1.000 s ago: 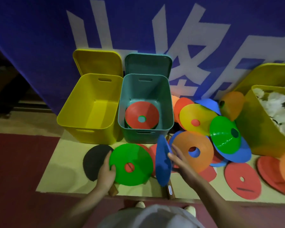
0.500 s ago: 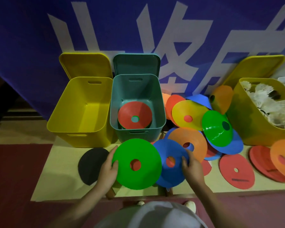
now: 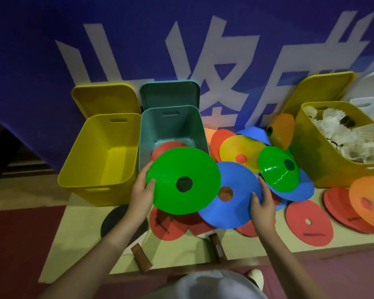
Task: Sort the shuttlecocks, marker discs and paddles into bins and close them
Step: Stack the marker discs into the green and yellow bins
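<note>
Carrying two marker discs at once, the person brings them up toward the teal bin (image 3: 173, 128), and in the single head view both are off the desk (image 3: 181, 253). The left hand (image 3: 141, 194) grips the rim of the green disc (image 3: 183, 180), thumb on top and fingers underneath; the right hand (image 3: 262, 207) holds the edge of the blue disc (image 3: 229, 195) the same way. The green one overlaps the blue and already hangs over the teal bin's front wall. To do this well, I judge it best to slide one disc onto the other, level them, and lower the pair flat onto the red disc (image 3: 166, 147) lying in the bin, so the stack nests.

Counting: three open bins show plainly, namely the empty yellow bin (image 3: 99, 152), the teal one, and a second yellow bin (image 3: 324, 158) full of white shuttlecocks (image 3: 341, 132), too tangled to count. Roughly ten more discs lie heaped on the desk. Two wooden paddle handles (image 3: 141, 257) are in view, and at least four flat paddle faces, one black and the rest red.
</note>
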Demonstrator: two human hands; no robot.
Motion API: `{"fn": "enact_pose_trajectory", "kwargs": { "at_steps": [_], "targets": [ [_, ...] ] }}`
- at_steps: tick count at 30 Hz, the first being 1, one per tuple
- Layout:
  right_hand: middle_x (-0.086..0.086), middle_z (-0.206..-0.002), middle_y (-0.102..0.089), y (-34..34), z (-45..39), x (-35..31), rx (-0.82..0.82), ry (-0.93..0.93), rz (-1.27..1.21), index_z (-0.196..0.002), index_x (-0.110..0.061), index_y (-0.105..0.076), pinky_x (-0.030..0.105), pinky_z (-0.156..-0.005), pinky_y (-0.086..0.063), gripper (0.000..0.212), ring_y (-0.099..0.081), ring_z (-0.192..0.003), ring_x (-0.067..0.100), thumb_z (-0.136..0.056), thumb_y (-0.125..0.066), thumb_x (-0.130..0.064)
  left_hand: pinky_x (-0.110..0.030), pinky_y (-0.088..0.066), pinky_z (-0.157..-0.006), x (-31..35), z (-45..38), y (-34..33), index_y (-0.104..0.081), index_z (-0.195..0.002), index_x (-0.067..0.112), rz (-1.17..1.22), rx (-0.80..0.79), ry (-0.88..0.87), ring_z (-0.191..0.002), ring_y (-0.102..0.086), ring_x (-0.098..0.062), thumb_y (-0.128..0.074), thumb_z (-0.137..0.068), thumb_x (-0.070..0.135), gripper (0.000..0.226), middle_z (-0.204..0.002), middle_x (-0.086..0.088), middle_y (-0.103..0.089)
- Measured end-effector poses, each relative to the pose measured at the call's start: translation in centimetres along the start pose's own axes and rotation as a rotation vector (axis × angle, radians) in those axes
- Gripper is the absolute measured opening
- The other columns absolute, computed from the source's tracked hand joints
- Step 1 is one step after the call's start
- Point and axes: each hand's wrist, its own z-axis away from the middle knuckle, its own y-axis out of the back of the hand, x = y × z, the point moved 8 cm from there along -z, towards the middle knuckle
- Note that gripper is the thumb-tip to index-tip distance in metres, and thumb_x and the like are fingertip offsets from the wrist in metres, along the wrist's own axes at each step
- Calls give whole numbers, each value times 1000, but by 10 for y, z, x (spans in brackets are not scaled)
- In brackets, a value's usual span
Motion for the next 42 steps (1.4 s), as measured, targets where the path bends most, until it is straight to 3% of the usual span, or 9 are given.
{"fn": "enact_pose_trajectory", "kwargs": {
  "at_steps": [4,7,13,21,29,32,36,38,42],
  "targets": [
    [0,-152,-36,21,-2,10,107,-97,-47,-149,-19,-31,24,-95,-32,53,-36,-136,20,-99,-41,-5,-10,-47,-82,11,-25,-6,-42,-138,28,-41,5,-31,-112,-51,0,-40,-99,2,46,-126,14,-50],
    [4,-151,-37,33,-5,22,156,-149,-96,-149,-18,-32,29,-98,-33,53,-36,-137,24,-99,-41,-3,-22,-41,-95,14,-57,-2,-34,-145,21,-50,102,-20,-125,-42,-10,-40,-99,1,51,-139,5,-42],
    [3,-149,-39,35,-9,38,147,-225,-168,-147,-18,-35,40,-105,-37,51,-37,-137,25,-98,-43,-4,-36,-38,-102,-14,-127,-7,-20,-151,16,-243,151,126,-133,-39,-27,-40,-92,-5,65,-149,-10,-36],
    [1,-144,-46,45,-46,29,171,-251,-194,-142,-23,-42,47,-105,-41,52,-45,-130,22,-95,-46,-3,-48,-48,-92,-80,-178,-35,-49,-131,8,-410,132,266,-109,-58,-39,-46,-81,-11,54,-120,-21,-61],
    [9,-136,-53,67,-67,53,242,-337,-160,-132,-26,-49,51,-101,-43,53,-51,-122,29,-90,-48,5,-47,-48,-88,-114,-204,-32,-37,-144,9,-828,-14,238,-105,-59,-45,-58,-84,2,64,-115,-31,-61],
    [11,-137,-52,62,-74,58,242,-370,-135,-136,-20,-48,48,-98,-44,52,-52,-120,32,-90,-48,5,-45,-45,-95,-118,-206,-33,-32,-145,9,-1038,-37,250,-109,-54,-45,-61,-82,8,70,-117,-32,-56],
    [9,-133,-53,41,-93,46,190,-363,-139,-138,-17,-46,39,-86,-47,51,-55,-113,30,-91,-47,2,-43,-32,-104,-79,-203,-54,-41,-140,9,-1031,-64,116,-124,-40,-44,-67,-81,16,65,-132,-28,-46],
    [10,-133,-55,28,-105,37,142,-338,-125,-138,-21,-47,42,-88,-48,51,-56,-112,30,-92,-47,0,-46,-30,-108,-50,-202,-56,-43,-140,10,-997,-69,-43,-132,-34,-42,-67,-82,15,63,-141,-25,-39],
    [8,-136,-53,1,-132,5,87,-243,-126,-138,-19,-47,47,-100,-45,51,-53,-119,26,-91,-47,1,-49,-31,-107,2,-190,-20,-51,-134,7,-932,46,-309,-129,-38,-42,-65,-83,9,53,-138,-25,-43]
  ]
}}
